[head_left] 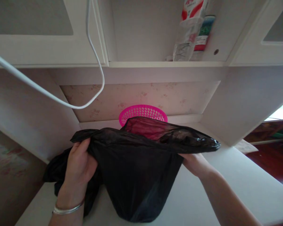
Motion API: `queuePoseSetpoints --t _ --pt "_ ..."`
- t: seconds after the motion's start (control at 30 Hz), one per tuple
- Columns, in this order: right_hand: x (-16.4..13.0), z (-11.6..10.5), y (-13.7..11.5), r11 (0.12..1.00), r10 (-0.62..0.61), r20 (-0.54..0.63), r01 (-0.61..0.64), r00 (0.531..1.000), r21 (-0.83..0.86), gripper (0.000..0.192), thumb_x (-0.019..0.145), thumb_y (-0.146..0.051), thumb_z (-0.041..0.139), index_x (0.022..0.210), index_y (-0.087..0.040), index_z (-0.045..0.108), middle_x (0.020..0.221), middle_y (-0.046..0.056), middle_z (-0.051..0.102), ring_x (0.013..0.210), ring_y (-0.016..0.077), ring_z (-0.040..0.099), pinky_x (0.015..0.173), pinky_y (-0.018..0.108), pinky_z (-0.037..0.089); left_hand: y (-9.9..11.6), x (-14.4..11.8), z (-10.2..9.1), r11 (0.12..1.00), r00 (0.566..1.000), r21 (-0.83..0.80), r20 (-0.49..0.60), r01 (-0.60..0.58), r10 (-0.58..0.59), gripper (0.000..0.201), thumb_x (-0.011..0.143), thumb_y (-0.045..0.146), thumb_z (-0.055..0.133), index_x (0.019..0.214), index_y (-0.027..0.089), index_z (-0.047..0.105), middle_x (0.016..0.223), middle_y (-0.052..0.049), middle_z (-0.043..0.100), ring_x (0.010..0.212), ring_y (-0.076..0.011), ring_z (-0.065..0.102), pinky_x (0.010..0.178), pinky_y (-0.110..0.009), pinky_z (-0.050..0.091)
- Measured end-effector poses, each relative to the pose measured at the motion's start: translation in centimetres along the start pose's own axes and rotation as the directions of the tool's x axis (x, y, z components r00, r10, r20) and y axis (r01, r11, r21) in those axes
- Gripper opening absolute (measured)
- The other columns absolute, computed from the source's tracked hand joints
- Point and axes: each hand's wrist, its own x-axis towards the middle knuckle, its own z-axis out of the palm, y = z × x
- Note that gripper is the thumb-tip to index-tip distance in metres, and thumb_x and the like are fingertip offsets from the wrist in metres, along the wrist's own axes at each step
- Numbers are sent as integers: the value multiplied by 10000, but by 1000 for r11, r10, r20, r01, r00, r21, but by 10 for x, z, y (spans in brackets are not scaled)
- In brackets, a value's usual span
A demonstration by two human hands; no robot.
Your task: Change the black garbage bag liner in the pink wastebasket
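Observation:
A black plastic bag (139,179) hangs with its mouth spread wide between my two hands. My left hand (81,161) is closed on the left edge of its mouth, thumb and fingers gathering the film. My right hand (195,164) holds the right side from below, its fingertips hidden by the folded film. A bright pink perforated plastic basket (143,110) stands directly behind the bag, which covers its lower part. More bunched black material (58,166) lies to the left, partly behind my left wrist; I cannot tell whether it joins the bag.
The white countertop (226,188) lies under the bag. Above are white cabinets with an open shelf (143,31) holding a clear plastic bottle (185,47) and a can-like container (204,33). A white cable (49,92) loops down at upper left. Side panels flank the recess.

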Motion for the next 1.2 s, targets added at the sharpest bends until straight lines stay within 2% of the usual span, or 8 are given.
queuePoseSetpoints --t 0.13,0.23,0.4,0.53,0.73,0.87,1.0,1.2 --pt "-6 -17 3 972 147 -70 -131 987 194 293 740 -538 827 851 -269 790 881 64 800 1006 354 734 911 524 591 6 8 -3 998 995 -12 -83 -57 56 51 779 136 736 824 159 732 804 7 771 817 -143 688 969 -295 531" --pt "-6 -30 5 973 83 -199 -36 976 228 185 758 -455 828 786 -291 746 794 28 776 889 304 745 840 486 615 9 14 -5 999 993 -32 -117 -32 28 105 882 153 643 893 173 746 838 16 778 856 -140 688 961 -275 535" --pt "3 -47 10 961 2 -365 99 931 259 166 777 -290 814 890 -344 705 947 -36 744 907 205 704 913 408 591 8 29 -14 997 987 -79 -160 -28 15 178 937 156 569 883 193 734 798 36 762 798 -122 683 924 -239 541" --pt "9 -52 13 951 -6 -341 111 940 289 166 871 -427 705 1037 -423 699 1040 -36 740 1057 219 690 982 450 560 9 34 -21 996 991 -86 -129 -31 19 199 870 77 614 913 222 743 797 57 777 772 -107 690 965 -250 531" --pt "30 -33 15 988 46 -239 -8 970 156 709 777 -562 792 1418 -491 496 1479 -5 559 1325 250 568 1019 418 527 8 27 -24 997 997 -44 -22 -71 70 161 861 226 633 964 235 756 922 24 807 807 -166 696 976 -346 549" --pt "63 -32 17 987 42 -330 -91 943 -134 1032 681 -547 865 1560 -427 337 1458 47 563 1007 196 676 793 324 556 9 28 -31 997 996 16 -44 -74 75 105 813 216 685 892 244 748 824 31 786 795 -171 681 910 -313 569" --pt "78 -46 21 943 -11 -233 -68 972 -327 589 711 -565 822 1213 -272 727 1020 45 730 726 164 604 643 321 493 18 30 -40 993 993 77 -58 -94 99 76 770 273 743 845 264 745 747 49 759 722 -191 673 887 -366 596" --pt "59 -59 10 996 27 -221 -8 975 88 263 746 -508 836 825 -282 727 1047 8 760 854 177 650 748 325 546 32 44 -45 995 988 24 -124 -92 94 146 869 222 622 784 222 740 749 51 748 741 -146 658 851 -250 571"
